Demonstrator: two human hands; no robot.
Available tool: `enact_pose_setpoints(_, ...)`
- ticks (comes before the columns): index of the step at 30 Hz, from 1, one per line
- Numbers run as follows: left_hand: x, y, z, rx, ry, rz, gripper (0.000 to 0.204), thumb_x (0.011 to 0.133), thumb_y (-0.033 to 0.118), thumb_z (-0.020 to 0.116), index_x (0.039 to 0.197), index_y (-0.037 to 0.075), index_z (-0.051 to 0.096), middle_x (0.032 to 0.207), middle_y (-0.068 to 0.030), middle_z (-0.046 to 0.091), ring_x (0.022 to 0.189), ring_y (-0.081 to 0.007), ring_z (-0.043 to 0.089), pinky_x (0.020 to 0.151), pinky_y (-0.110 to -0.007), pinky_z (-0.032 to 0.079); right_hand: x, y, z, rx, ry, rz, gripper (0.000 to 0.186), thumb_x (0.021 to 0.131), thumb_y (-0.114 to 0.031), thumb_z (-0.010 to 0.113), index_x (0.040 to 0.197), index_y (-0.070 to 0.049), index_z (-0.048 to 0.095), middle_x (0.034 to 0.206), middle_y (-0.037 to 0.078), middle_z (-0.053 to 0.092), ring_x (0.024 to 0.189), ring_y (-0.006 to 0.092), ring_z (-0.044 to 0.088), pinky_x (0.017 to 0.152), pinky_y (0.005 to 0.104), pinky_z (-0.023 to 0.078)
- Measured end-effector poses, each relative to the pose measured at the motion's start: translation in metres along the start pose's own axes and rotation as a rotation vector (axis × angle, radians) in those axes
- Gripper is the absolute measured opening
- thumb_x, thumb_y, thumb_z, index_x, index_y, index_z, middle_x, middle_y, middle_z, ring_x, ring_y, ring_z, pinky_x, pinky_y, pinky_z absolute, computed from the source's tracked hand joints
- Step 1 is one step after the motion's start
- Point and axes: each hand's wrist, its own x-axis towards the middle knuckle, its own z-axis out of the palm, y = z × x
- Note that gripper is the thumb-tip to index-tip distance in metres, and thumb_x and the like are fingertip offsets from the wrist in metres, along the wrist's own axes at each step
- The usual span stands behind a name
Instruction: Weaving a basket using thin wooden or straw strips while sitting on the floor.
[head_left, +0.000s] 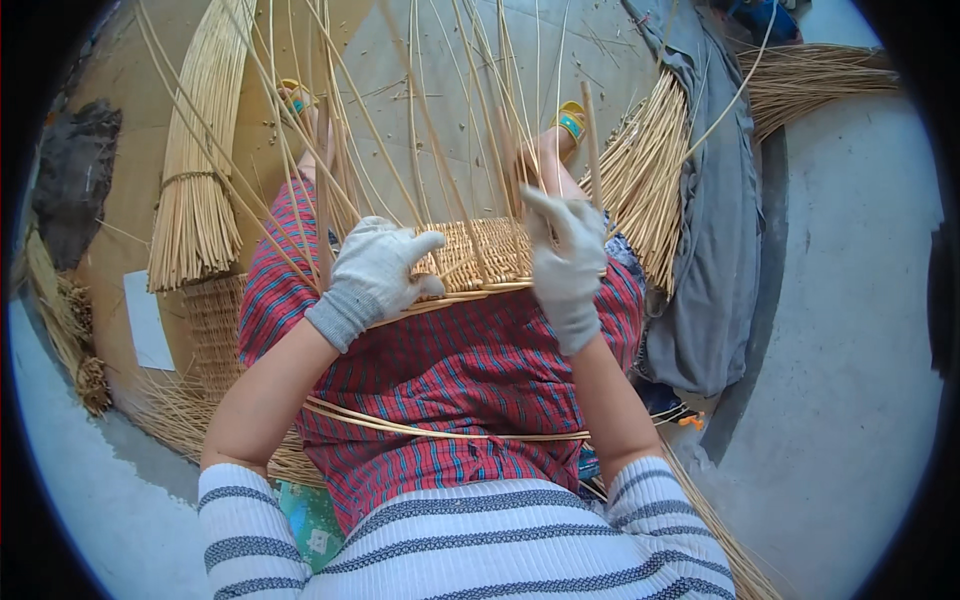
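A half-woven wicker basket point(490, 252) rests on my lap, over a red plaid skirt. Many long thin upright stakes point(420, 110) fan out from its rim, away from me. My left hand point(378, 272), in a grey knit glove, presses on the basket's near left rim, with a weaving strand under the fingers. My right hand point(566, 258), also gloved, grips an upright cane stake point(591, 140) at the basket's right rim. Loose strands point(440, 430) curve across my lap below the basket.
A tied bundle of pale canes point(195, 170) stands at the left. Another sheaf of canes point(650, 180) lies at the right beside a grey cloth point(715, 230). A flat woven panel point(212, 330) and loose straw lie by my left knee. My sandalled feet point(570, 120) show beyond the basket.
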Motion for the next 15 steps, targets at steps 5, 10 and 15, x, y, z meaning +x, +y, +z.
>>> enact_pose_setpoints(5,0.010,0.009,-0.006,0.055,0.342,0.279,0.090,0.076,0.057,0.075,0.155,0.028,0.042,0.102,-0.0116,0.066,0.085,-0.0321,0.068,0.083,-0.047,0.052,-0.041,-0.009,-0.005,-0.338,-0.174,-0.342,0.059,0.079,-0.046,0.079,0.127,-0.013,0.068,0.102,0.007,0.069,0.101,0.0286,0.063,0.097,0.0497,0.042)
enact_pose_setpoints(10,0.037,-0.005,-0.002,0.239,-0.113,0.031,0.070,0.093,0.051,0.062,0.155,0.033,0.035,0.090,-0.0107,0.067,0.072,-0.0311,0.070,0.056,-0.044,0.053,-0.056,0.008,0.028,-0.244,-0.220,-0.389,0.059,0.077,-0.048,0.078,0.121,-0.012,0.066,0.099,0.006,0.066,0.098,0.0291,0.062,0.091,0.0466,0.043)
enact_pose_setpoints(15,0.007,-0.017,-0.006,0.315,-0.041,-0.116,0.064,0.093,0.051,0.063,0.149,0.029,0.045,0.088,-0.0099,0.069,0.068,-0.0290,0.069,0.055,-0.043,0.052,-0.095,-0.020,0.036,-0.350,-0.279,-0.184,0.050,0.075,-0.049,0.079,0.108,-0.014,0.066,0.090,0.005,0.063,0.089,0.0280,0.061,0.081,0.0449,0.043)
